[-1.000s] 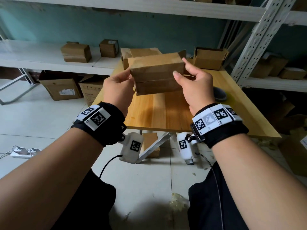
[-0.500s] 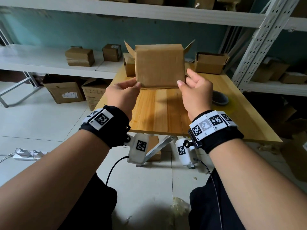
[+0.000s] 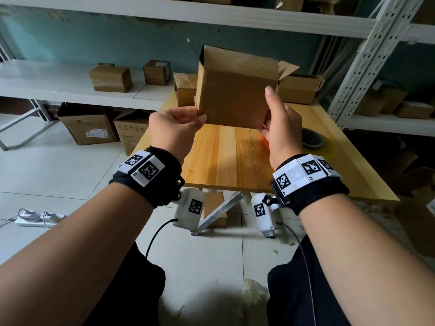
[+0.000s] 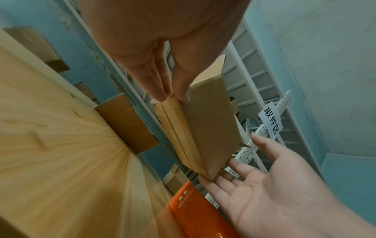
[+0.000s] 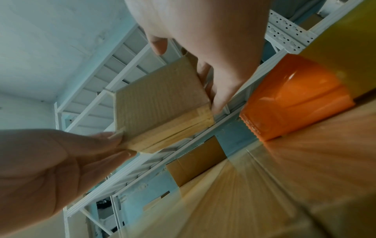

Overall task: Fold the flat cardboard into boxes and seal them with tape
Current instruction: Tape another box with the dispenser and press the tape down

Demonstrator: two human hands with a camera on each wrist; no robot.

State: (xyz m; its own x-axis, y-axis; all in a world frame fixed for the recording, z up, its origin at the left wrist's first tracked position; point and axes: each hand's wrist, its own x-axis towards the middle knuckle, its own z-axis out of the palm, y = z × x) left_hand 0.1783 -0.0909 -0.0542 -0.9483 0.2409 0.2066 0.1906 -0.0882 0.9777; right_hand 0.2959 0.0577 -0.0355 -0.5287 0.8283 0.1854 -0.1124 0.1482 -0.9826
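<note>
A brown cardboard box point(image 3: 235, 90) hangs in the air above the wooden table point(image 3: 223, 161), slightly turned, with its top flaps standing open. My left hand point(image 3: 201, 117) pinches its lower left corner between thumb and fingers, as the left wrist view shows point(image 4: 175, 96). My right hand point(image 3: 267, 109) is at the lower right corner. Its thumb points up along the front face and its straight fingers point(image 4: 215, 178) touch the corner from below. The box's folded bottom point(image 5: 173, 133) shows a seam between its flaps. An orange tape dispenser point(image 5: 295, 99) lies on the table below my right hand.
At the table's back stand a closed box point(image 3: 186, 90) and an open box point(image 3: 299, 90). A dark grey round thing point(image 3: 312, 138) lies at its right. More boxes sit on the left shelf point(image 3: 110, 78) and the floor point(image 3: 88, 128). A white metal rack point(image 3: 367, 57) rises at right.
The box has gone from lying low over the table to upright and then higher, turning a little. Both hands slid to its bottom corners, and the right thumb now points up.
</note>
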